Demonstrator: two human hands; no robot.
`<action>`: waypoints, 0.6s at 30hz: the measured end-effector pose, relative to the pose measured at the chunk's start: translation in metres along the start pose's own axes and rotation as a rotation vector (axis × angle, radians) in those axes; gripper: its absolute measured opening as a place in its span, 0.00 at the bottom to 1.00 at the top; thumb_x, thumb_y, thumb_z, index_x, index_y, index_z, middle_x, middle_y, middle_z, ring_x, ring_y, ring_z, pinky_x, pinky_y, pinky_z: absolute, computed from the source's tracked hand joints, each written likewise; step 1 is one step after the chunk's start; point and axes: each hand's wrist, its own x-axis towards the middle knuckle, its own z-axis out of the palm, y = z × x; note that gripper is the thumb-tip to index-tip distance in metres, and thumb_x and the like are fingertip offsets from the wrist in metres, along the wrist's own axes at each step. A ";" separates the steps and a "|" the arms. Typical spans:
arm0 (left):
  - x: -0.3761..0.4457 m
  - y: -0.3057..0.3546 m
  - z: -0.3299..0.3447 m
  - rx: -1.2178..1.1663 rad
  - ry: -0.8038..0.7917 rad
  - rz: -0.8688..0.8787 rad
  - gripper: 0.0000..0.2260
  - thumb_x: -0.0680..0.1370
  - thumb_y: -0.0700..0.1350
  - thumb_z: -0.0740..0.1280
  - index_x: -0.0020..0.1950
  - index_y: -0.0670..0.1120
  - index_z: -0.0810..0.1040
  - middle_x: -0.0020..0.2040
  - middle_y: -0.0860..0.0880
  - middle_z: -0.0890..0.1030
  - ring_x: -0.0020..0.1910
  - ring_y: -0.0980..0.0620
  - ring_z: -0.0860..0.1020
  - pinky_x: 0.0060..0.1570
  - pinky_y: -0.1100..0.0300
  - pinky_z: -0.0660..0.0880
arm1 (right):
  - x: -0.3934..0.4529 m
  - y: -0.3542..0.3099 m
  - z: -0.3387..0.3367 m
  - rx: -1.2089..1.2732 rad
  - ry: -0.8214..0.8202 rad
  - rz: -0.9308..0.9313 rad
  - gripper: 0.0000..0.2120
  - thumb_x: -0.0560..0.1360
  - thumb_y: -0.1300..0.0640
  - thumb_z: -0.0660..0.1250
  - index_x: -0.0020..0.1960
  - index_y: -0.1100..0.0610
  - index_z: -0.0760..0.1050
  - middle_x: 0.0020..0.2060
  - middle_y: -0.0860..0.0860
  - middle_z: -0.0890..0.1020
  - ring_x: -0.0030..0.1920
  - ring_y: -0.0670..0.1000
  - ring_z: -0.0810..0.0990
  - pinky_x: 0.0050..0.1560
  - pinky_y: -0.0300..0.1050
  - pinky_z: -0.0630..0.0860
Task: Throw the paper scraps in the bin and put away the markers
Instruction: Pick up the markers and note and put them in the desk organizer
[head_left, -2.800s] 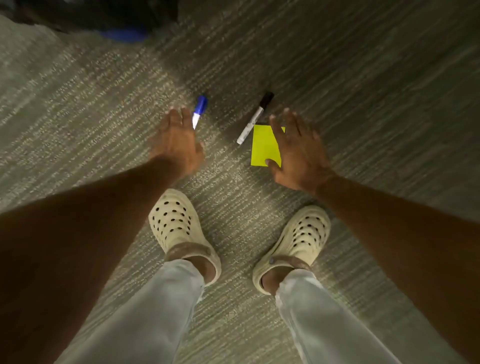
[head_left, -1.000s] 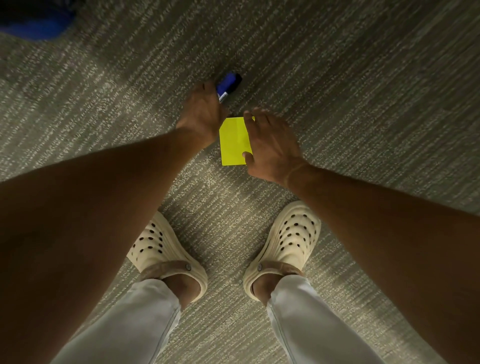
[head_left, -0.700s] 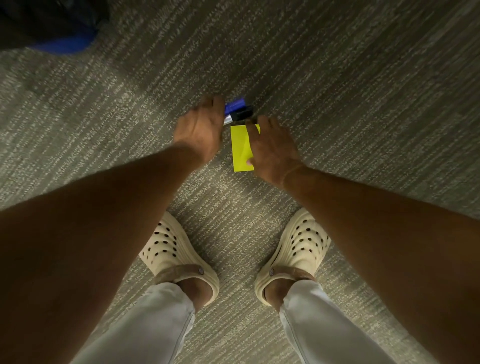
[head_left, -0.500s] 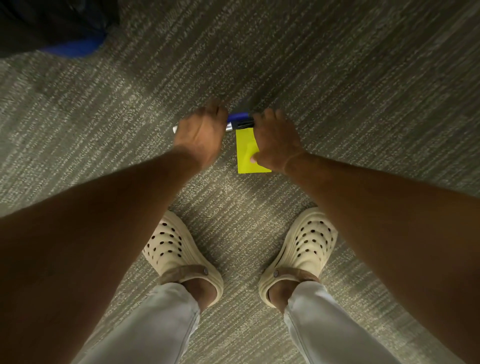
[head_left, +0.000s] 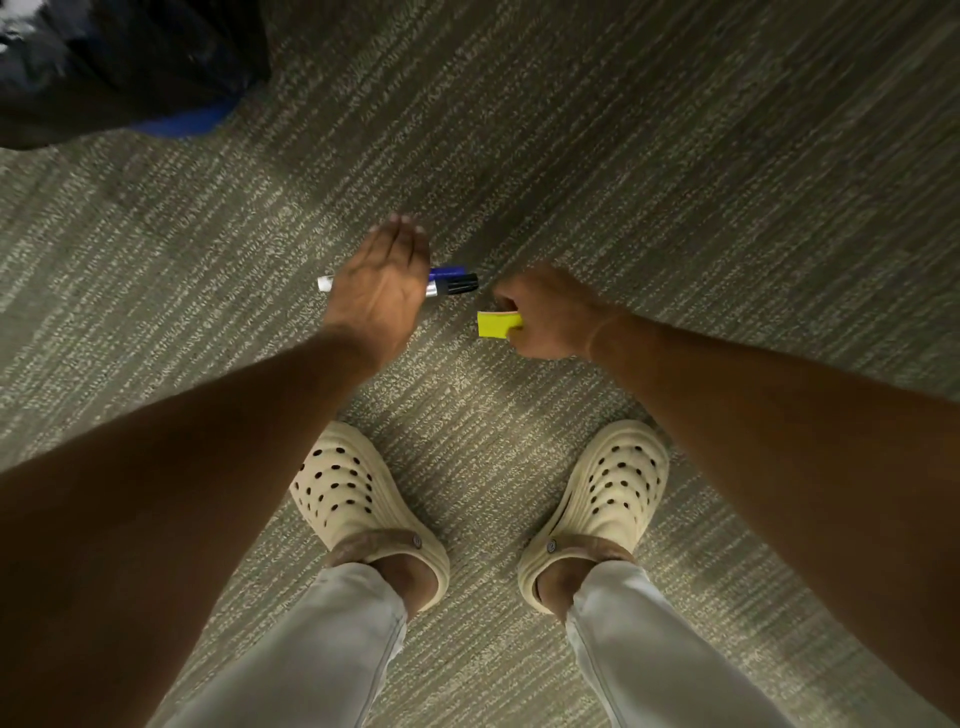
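My left hand (head_left: 382, 291) holds two markers side by side above the carpet. The blue-capped marker (head_left: 448, 271) and the black-capped marker (head_left: 460, 284) stick out to the right of the hand, and a white barrel end (head_left: 325, 283) shows on its left. My right hand (head_left: 550, 317) is closed on a yellow paper scrap (head_left: 496, 324), folded or bent, with only its left part showing beyond the fingers. The two hands are a short gap apart.
Grey striped carpet (head_left: 675, 156) covers the floor. A dark bag-like object with a blue edge (head_left: 176, 122) lies at the upper left. My two feet in cream clogs (head_left: 353, 488) (head_left: 613, 483) stand below the hands.
Both markers have come into my left hand. My right hand has lifted the yellow paper off the carpet and closed around it, and the hands have drawn apart.
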 end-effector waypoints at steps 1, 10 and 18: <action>-0.003 0.000 -0.004 0.000 -0.004 -0.001 0.26 0.77 0.38 0.52 0.75 0.36 0.53 0.75 0.34 0.59 0.75 0.39 0.58 0.75 0.47 0.55 | -0.005 -0.003 -0.002 -0.002 0.033 -0.035 0.14 0.67 0.65 0.72 0.50 0.56 0.73 0.42 0.58 0.81 0.43 0.59 0.81 0.37 0.45 0.73; -0.020 -0.004 -0.073 0.002 -0.001 0.031 0.28 0.78 0.36 0.55 0.76 0.38 0.48 0.77 0.37 0.54 0.77 0.42 0.53 0.75 0.51 0.48 | -0.043 -0.020 -0.049 -0.257 0.212 -0.100 0.22 0.80 0.64 0.57 0.73 0.59 0.61 0.64 0.62 0.73 0.59 0.63 0.78 0.57 0.56 0.78; -0.049 -0.009 -0.146 0.057 -0.026 0.065 0.30 0.79 0.38 0.55 0.76 0.40 0.40 0.78 0.40 0.46 0.78 0.45 0.47 0.75 0.52 0.42 | -0.091 -0.031 -0.102 -0.312 0.330 -0.079 0.35 0.73 0.73 0.60 0.76 0.63 0.52 0.76 0.64 0.58 0.77 0.61 0.55 0.78 0.55 0.49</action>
